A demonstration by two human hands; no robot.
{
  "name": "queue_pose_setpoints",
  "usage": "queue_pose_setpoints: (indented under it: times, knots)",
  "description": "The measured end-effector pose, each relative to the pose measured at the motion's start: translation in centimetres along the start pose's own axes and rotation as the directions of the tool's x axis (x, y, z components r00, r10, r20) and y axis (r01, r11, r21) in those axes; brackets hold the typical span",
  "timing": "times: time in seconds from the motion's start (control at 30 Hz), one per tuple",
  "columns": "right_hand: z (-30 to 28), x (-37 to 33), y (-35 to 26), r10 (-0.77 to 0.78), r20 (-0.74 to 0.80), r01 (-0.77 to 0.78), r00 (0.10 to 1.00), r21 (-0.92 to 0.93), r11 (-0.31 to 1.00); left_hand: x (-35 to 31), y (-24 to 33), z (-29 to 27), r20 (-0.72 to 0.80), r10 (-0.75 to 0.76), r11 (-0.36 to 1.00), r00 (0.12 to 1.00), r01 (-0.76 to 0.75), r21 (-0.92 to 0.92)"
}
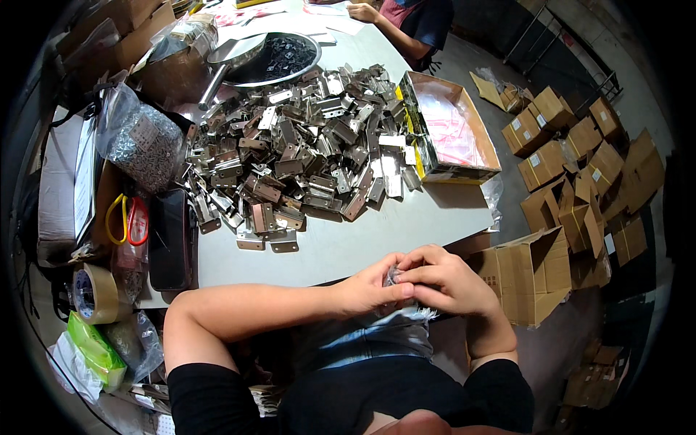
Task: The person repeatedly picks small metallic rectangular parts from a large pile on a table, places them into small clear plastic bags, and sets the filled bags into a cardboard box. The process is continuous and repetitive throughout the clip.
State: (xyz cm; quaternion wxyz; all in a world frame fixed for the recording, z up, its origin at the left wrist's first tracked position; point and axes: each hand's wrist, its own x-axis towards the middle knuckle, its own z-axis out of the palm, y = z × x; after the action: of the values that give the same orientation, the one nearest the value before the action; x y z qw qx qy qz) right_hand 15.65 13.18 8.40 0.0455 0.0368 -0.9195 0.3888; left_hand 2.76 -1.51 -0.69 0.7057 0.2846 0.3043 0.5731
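Close to my lap, just off the table's near edge, my left hand (371, 288) and my right hand (451, 281) meet. Both are closed on a small crumpled piece of clear plastic (393, 276), which looks like a little bag. Fingers cover most of it, so what is inside cannot be made out. Beyond my hands, a large heap of bent metal brackets (290, 163) with holes spreads over the table (348, 246). A couple of brackets (283, 242) lie at the heap's near edge.
A steel bowl (317, 56) of dark small parts stands behind the heap, a metal scoop (215, 85) on its rim. An open box (487, 172) of printed bags sits right. At left are a bag of screws (145, 138), scissors (116, 220) and tape (85, 293). Cartons (533, 272) crowd the right floor.
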Motion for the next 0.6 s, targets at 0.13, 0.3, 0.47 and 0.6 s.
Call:
queue_pose_setpoints:
  times: [0.13,0.3,0.47,0.6]
  knots:
    - [0.8,-0.6,0.9,-0.161,-0.076,0.154,0.984,-0.083,0.985,0.1,0.6,-0.1,0.076,0.128,0.980,0.989,-0.138,0.145]
    - [-0.4,0.2,-0.2,-0.128,-0.192,0.121,0.973,-0.049,0.991,1.1,0.0,-0.7,0.002,0.382,0.816,0.924,-0.338,0.469]
    - [-0.5,2.4,-0.1,-0.082,-0.269,0.062,0.960,-0.080,0.995,0.8,3.1,-1.3,-0.051,0.637,0.419,0.769,-0.291,0.860]
    - [0.8,4.1,2.1,-0.054,-0.310,0.009,0.949,-0.147,0.989,1.6,3.2,-2.4,-0.135,0.713,0.270,0.688,-0.092,0.958]
